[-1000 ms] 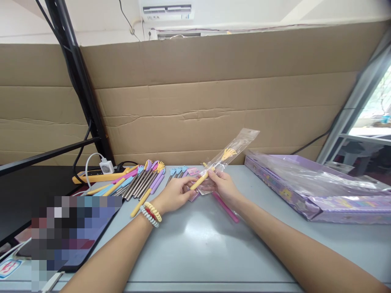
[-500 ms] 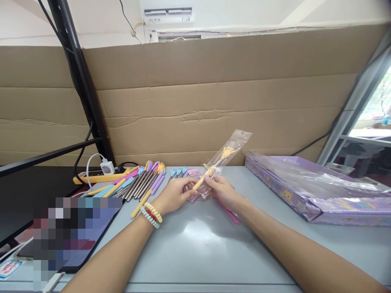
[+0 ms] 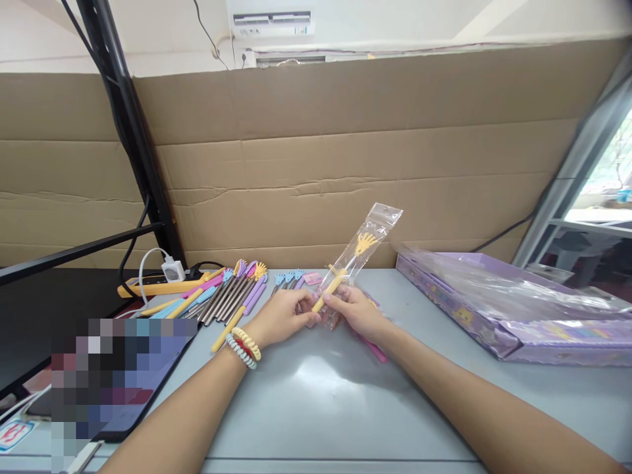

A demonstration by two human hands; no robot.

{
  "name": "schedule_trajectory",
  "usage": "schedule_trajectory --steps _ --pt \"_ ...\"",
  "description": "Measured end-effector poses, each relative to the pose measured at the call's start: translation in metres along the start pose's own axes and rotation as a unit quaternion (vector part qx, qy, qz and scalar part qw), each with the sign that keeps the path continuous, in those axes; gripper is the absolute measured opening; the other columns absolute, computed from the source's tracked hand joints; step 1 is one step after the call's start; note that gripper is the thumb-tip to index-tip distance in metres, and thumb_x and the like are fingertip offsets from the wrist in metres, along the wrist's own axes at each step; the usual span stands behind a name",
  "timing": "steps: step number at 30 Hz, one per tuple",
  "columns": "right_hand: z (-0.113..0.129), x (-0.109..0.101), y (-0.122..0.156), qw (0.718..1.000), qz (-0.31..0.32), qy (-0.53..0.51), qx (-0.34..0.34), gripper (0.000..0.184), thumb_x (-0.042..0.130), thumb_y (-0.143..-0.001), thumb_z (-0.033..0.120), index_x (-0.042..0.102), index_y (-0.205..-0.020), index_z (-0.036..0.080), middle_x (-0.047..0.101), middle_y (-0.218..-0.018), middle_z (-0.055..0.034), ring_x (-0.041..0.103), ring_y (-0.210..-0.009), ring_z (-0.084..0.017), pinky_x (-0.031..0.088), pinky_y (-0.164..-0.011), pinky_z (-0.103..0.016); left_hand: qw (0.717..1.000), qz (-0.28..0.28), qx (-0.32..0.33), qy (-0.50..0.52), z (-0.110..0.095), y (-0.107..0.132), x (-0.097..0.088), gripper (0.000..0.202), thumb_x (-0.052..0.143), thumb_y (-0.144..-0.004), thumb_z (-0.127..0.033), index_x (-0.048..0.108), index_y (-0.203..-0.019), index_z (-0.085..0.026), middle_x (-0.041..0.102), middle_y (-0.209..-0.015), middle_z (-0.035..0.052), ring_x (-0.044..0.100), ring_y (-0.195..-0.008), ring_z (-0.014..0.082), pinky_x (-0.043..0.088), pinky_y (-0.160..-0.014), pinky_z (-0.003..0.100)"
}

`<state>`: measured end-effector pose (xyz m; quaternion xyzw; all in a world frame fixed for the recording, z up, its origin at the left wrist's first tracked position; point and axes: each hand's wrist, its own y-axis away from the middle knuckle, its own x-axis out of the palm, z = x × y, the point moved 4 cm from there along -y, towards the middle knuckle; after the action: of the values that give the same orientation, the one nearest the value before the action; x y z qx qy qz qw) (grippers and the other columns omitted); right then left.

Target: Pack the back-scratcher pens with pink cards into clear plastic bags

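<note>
A yellow hand-shaped back scratcher (image 3: 328, 293) lies slanted inside a clear plastic bag (image 3: 387, 215), its little hand pointing up and right. My right hand (image 3: 359, 309) is closed around the bag and the scratcher's handle, thumb on top. At the handle's lower end, my left hand (image 3: 291, 316) pinches with thumb and fingers; whether it grips the handle or the bag's edge is unclear. Part of a pink handle (image 3: 372, 347) shows on the table beneath my right hand. To the left lies a pile of back scratchers (image 3: 232, 296) with metal rods and coloured handles.
Several more scratchers with blue heads (image 3: 290, 276) lie behind my left hand, beside a pink tag (image 3: 312, 278). A purple box (image 3: 503, 336) holding clear plastic bags stands right. A tablet-like device (image 3: 148, 388), partly blurred, lies left. Cardboard (image 3: 345, 151) walls off the back.
The bag's upper end has risen and shifted slightly left, and the scratcher stands a little steeper. My right hand has slid a little down along the handle towards my left.
</note>
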<state>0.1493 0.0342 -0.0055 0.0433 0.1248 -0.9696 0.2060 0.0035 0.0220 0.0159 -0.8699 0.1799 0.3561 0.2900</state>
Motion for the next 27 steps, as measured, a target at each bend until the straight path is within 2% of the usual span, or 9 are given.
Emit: schedule_trajectory --steps 4,10,18,27 --pt "0.0021 0.0031 0.0017 0.999 0.025 0.019 0.01 0.032 0.057 -0.077 0.046 0.06 -0.074 0.015 0.063 -0.061 -0.0029 0.058 -0.054 -0.013 0.048 -0.049 -0.023 1.0 0.006 -0.003 -0.027 0.0017 0.0003 0.0007 0.027 0.056 -0.077 -0.041 0.058 -0.066 -0.017 0.057 -0.06 -0.0018 0.046 -0.056 0.0101 0.033 -0.051 0.022" --pt "0.0035 0.0063 0.0048 0.994 0.079 0.062 0.036 0.027 0.058 -0.077 0.042 0.06 -0.078 0.015 0.062 -0.059 -0.0017 0.055 -0.052 -0.011 0.047 -0.051 -0.023 1.0 0.001 -0.016 -0.012 -0.0014 -0.0006 -0.0011 0.039 0.049 -0.079 -0.05 0.059 -0.066 -0.015 0.059 -0.06 -0.001 0.046 -0.055 0.01 0.034 -0.053 0.022" --pt "0.0028 0.0063 0.0036 0.99 0.1 0.091 0.027 0.033 0.059 -0.075 0.048 0.061 -0.077 0.015 0.061 -0.066 -0.0021 0.053 -0.055 -0.011 0.045 -0.053 -0.024 0.999 -0.006 -0.01 -0.031 -0.0007 -0.0017 -0.0005 0.04 0.045 -0.081 -0.051 0.056 -0.064 -0.016 0.055 -0.058 -0.0019 0.044 -0.055 0.0103 0.03 -0.052 0.023" --pt "-0.0036 0.0074 0.0033 0.99 0.126 0.06 0.029 0.035 0.058 -0.076 0.048 0.06 -0.084 0.014 0.062 -0.072 -0.0029 0.053 -0.059 -0.011 0.045 -0.057 -0.025 1.0 0.001 -0.008 -0.005 -0.0021 -0.0009 0.0012 0.036 0.046 -0.082 -0.047 0.056 -0.066 -0.016 0.055 -0.061 -0.0018 0.044 -0.056 0.0109 0.031 -0.053 0.023"
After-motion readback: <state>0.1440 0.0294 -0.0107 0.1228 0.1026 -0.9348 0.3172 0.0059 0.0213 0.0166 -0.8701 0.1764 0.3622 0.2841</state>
